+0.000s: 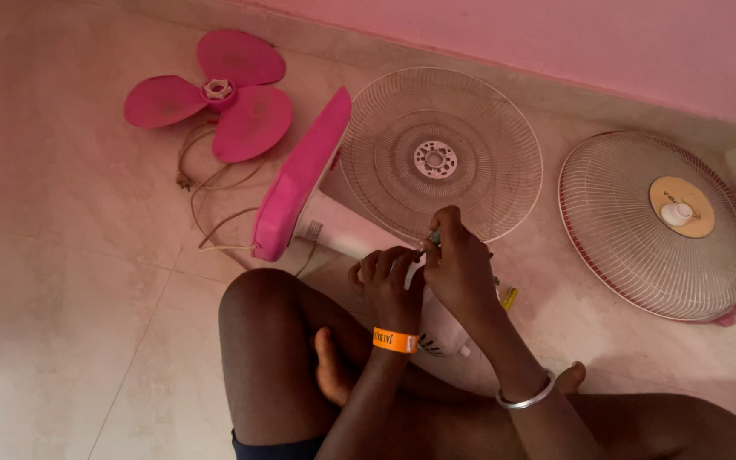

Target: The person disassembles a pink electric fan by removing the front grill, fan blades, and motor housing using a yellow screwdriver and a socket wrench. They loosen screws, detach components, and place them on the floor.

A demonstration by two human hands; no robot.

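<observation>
Fan motor housing under both pinching hands, rear grille beyond, blade left.

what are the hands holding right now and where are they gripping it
The right hand pinches a small slim tool near its top; the left hand meets it. Exactly what the left holds cannot be told.

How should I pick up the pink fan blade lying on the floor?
Probably best by the white hub in the middle of the pink fan blade, reaching down from above. It lies flat, and the hub sticks up where all three thin blades meet, so lifting there should keep it balanced.
</observation>
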